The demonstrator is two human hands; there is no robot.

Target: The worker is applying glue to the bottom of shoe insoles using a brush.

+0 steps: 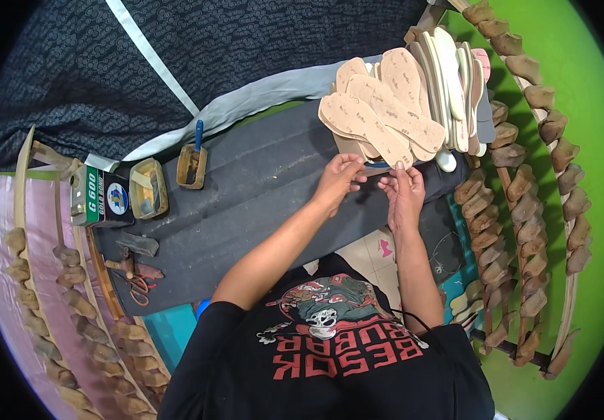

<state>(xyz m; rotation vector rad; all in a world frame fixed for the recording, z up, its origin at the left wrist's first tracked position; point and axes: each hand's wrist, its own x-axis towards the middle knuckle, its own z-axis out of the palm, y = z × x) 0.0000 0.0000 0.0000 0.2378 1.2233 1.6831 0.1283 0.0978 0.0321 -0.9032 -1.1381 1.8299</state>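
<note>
A loose pile of beige shoe insoles (365, 120), marked with small dark prints, lies at the far right of the dark worktop. My right hand (404, 196) is at the near end of the top insole, its thumb tip and fingers closed on that end. Just left of it, my left hand (339, 183) is beside the pile's near edge. Its fingers are loosely bent and apart, and I see nothing held in them. Beside the pile, more insoles or soles (447, 87) in white, brown and grey stand on edge in a row.
On the worktop (246, 189), a metal can (102, 199), a glue tub (149, 187) and a tub with a blue-handled brush (192, 164) stand at the left. Nearer lie pliers or scissors (139, 287). Racks of brown shoe lasts (526, 203) flank both sides.
</note>
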